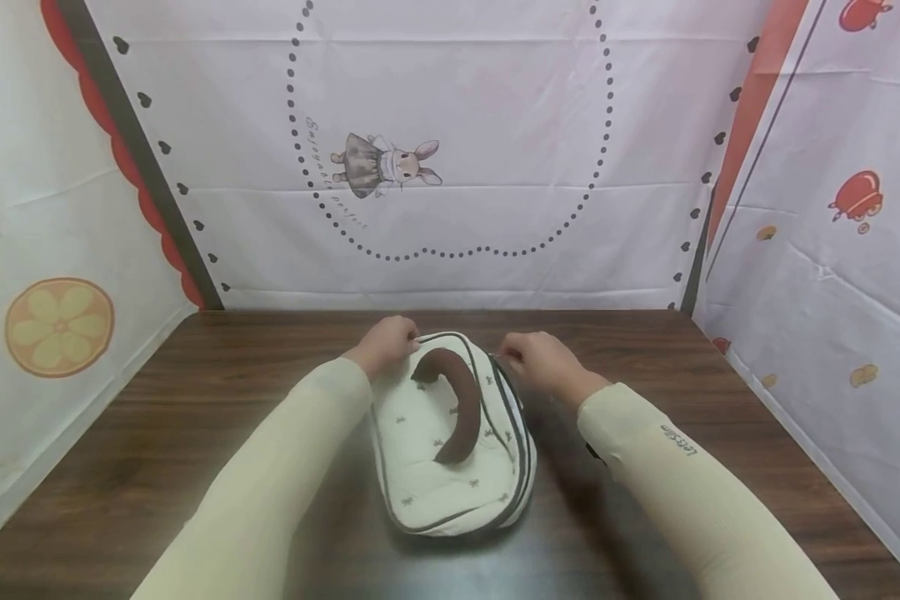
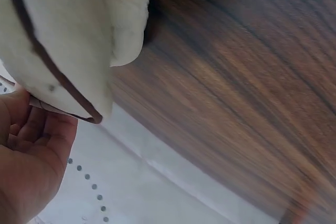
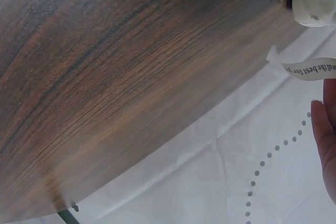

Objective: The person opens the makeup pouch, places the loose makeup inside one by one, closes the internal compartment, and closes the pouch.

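Note:
A white soft zip bag (image 1: 412,433) with small dark bow prints and dark piping lies on the table. Its curved brown handle (image 1: 466,412) faces up. At the bag's far left corner, my left hand (image 1: 387,344) pinches the piped edge; the left wrist view shows the curled fingers (image 2: 58,135) against that edge. My right hand (image 1: 546,364) is at the far right side, by the dark zipper (image 1: 523,446), fingers curled. From its fingertips a pale printed ribbon pull (image 3: 312,70) sticks out in the right wrist view, where most of the hand is cut off.
The dark wood-grain table (image 1: 255,358) runs back to a white printed cloth (image 1: 495,167) hanging behind it. More printed cloth hangs at the left side (image 1: 15,233) and right side (image 1: 817,275).

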The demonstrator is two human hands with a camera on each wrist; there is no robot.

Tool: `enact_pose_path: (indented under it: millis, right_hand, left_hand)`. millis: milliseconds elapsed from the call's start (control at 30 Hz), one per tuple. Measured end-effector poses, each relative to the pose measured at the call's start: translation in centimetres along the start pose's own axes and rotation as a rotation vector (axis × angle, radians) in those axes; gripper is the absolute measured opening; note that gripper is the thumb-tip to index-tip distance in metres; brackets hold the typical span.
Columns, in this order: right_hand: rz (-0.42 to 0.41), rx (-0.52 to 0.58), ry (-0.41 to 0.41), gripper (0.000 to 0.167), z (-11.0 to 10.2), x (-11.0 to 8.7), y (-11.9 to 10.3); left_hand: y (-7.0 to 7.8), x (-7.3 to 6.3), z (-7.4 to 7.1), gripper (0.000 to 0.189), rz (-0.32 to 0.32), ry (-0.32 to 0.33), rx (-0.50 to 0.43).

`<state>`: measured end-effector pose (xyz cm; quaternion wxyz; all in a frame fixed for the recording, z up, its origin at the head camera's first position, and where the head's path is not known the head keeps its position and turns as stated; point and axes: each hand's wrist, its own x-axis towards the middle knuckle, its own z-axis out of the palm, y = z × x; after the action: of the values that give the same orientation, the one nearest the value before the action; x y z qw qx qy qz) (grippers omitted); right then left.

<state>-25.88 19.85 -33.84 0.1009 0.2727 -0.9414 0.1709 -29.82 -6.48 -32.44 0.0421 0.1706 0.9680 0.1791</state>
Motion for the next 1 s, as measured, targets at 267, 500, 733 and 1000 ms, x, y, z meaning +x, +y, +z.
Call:
enact_pose_path:
  millis: [267,500,733,1000]
  right_hand:
    - [0.052,0.010,-0.031,0.006,-0.1,-0.6,0.0]
    - [0.048,-0.003,-0.036,0.004,-0.2,-1.0,0.1]
    - [0.032,-0.027,-0.029,0.004,-0.1,-1.6,0.6]
    - [0.037,-0.019,-0.024,0.006,-0.2,-2.1,0.8]
  left_hand:
    - [-1.0,-1.2,0.4,0.020,-0.130,-0.005,-0.010]
    - [-1.7,-2.8,0.2,0.010,-0.200,0.031,0.000]
    - [-2.1,-4.7,-0.2,0.016,-0.348,0.015,-0.046]
    - [-1.7,-6.1,-0.7,0.021,-0.387,-0.013,-0.085]
